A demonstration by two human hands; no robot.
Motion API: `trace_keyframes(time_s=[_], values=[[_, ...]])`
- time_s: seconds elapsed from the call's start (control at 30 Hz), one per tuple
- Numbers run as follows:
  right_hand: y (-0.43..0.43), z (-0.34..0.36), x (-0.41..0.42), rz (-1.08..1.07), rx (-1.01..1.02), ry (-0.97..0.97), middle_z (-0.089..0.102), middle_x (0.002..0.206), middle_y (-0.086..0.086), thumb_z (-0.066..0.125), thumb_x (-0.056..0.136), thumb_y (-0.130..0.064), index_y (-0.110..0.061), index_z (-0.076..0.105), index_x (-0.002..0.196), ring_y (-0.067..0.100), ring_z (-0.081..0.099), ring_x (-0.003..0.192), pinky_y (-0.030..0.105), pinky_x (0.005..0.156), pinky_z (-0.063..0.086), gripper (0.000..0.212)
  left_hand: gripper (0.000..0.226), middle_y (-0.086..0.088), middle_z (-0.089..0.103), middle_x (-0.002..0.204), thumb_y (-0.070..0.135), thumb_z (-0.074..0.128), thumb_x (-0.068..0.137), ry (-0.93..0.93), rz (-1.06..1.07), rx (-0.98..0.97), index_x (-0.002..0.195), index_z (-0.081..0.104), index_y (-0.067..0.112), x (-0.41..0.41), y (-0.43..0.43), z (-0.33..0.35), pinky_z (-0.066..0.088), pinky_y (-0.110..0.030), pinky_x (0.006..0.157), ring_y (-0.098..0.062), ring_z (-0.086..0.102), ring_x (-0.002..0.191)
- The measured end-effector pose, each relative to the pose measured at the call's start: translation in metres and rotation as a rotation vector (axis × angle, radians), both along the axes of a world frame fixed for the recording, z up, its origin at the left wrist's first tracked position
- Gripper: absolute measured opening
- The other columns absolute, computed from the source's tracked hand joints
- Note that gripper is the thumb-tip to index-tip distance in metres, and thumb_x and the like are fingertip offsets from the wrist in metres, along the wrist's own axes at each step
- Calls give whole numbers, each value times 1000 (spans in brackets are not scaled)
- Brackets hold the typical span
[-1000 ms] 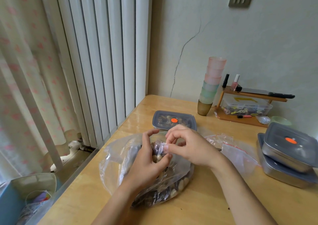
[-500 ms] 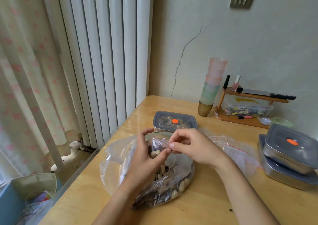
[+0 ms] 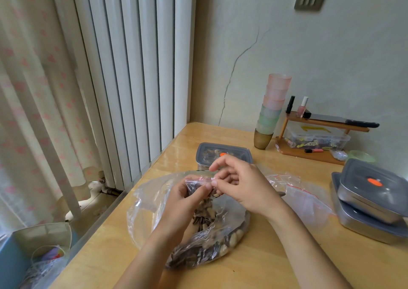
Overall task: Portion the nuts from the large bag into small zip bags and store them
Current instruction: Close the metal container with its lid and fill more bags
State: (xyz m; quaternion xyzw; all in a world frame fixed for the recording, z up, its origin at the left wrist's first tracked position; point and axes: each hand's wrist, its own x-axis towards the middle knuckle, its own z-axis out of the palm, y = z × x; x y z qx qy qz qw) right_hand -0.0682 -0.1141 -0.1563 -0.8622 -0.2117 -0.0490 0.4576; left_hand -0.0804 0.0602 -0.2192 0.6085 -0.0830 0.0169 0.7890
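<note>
Right fingers [image 3: 216, 183]: on the right hand [image 3: 242, 185], thumb and a finger were pinched together on the red-striped zip edge of the small bag [image 3: 195, 186]. The forefinger stood free above the pinch.
Left fingers [image 3: 205, 188]: on the left hand [image 3: 185, 202], they curled round the small bag from the left. The thumb pressed on the same zip edge, just beside the right-hand pinch.
Small bag: it was held upright between both hands, over the open mouth of the large bag [image 3: 220, 235]. Dark contents showed through the film, but the fingers hid how full it was.
Change: a second earlier both hands sat lower, in the large bag's mouth. The left cupped the small bag and the right was curled over its opening. Half a second earlier the right had started pinching the top. Since then the small bag had come up a little and both thumbs had met on the strip.
Meaning: filling this portion looked finished and sealing seemed under way. The strip probably still needed pressing along its whole width before the bag could be stored.
Large bag: it lay slumped on the tabletop [image 3: 276, 262] beneath the wrists, with plenty of nuts [image 3: 198, 252] left, so more portions likely remained.
Spare bags [image 3: 295, 189]: they lay flat and seemingly empty, just right of the right hand.
Lidded box [image 3: 223, 152]: it stood just behind the hands with its lid on, perhaps the place for storing.
Stacked boxes [image 3: 373, 200]: they sat at the right edge, well apart, lids on.
</note>
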Motion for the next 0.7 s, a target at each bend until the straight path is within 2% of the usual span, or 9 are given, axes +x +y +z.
trace_keyframes(time_s=[0.1, 0.2, 0.3, 0.43, 0.57, 0.7], values=[[-1, -1, 1, -6, 61, 116, 75, 91, 5, 73, 94, -12, -19, 63, 113, 20, 75, 80, 37, 83, 62, 22, 15, -15, 77, 97, 7, 68, 95, 15, 27, -17, 105, 68, -4, 2, 1, -1, 60, -35, 77, -25, 74, 90], [-4, -2, 2, -23, 74, 208, 75, 83, 2, 73, 96, -14, -10, 70, 103, 17, 74, 78, 33, 81, 60, 9, 13, -16, 75, 102, 8, 69, 94, 37, 66, -33, 102, 70, -3, 6, 2, -4, 57, -48, 84, -28, 72, 94], [-4, -3, 2, 3, 133, 248, 73, 77, 0, 70, 97, -12, -4, 73, 101, 12, 71, 75, 27, 77, 58, 9, 15, -14, 76, 99, 8, 70, 94, 39, 73, -25, 104, 71, -2, 6, 2, -4, 57, -41, 84, -26, 71, 92], [-5, -4, 3, 7, 172, 265, 73, 77, 3, 70, 97, -9, -1, 73, 100, 12, 70, 74, 24, 74, 57, 10, 11, -21, 74, 99, 9, 71, 93, 43, 66, -26, 102, 72, 1, 7, 1, -5, 56, -52, 87, -28, 70, 91], [-4, -6, 5, -11, 174, 257, 72, 76, 3, 69, 98, -8, 0, 72, 100, 12, 69, 73, 23, 73, 56, 9, 12, -18, 74, 104, 10, 71, 93, 49, 56, -28, 103, 74, 4, 7, 1, -7, 57, -47, 84, -30, 71, 96], [-4, -8, 6, -17, 170, 240, 72, 76, 0, 68, 98, -9, -2, 72, 99, 10, 69, 72, 22, 74, 56, 8, 8, -19, 74, 106, 11, 72, 92, 61, 33, -41, 96, 78, 13, 7, 1, -6, 56, -56, 88, -36, 72, 102]])
